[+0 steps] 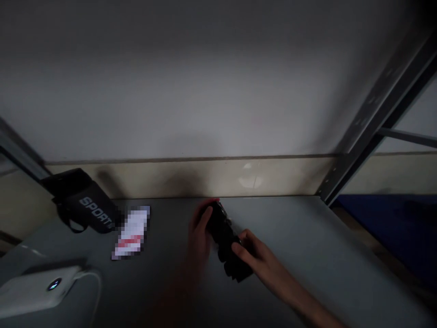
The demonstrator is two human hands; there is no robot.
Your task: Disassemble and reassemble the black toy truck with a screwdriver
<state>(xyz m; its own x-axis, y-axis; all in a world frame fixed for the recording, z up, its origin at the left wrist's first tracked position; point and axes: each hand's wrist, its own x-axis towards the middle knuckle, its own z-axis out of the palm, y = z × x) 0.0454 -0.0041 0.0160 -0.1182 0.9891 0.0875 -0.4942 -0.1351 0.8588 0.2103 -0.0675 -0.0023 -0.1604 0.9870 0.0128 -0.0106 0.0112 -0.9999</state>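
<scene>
A dark, elongated black device [223, 237] slants above the grey tabletop, near the middle of the view. Rounded lumps or knobs show along its lower left side, and something pale or shiny runs along its upper right edge. My left hand [201, 223] wraps around its upper left end, the thumb lying on the top. Lower down, my right hand [254, 250] grips the other end from the right, with thumb and fingers closed on it. In the dim, slightly blurred picture I cannot make out exactly what the device is.
A phone [131, 233] with a lit, pixelated screen lies to the left, beside a dark pouch [87, 205] lettered "SPORT". At the lower left rests a white power bank [37, 291] with a cable [99, 284]. Metal posts [365, 123] and a wall [218, 100] bound the grey tabletop [300, 237].
</scene>
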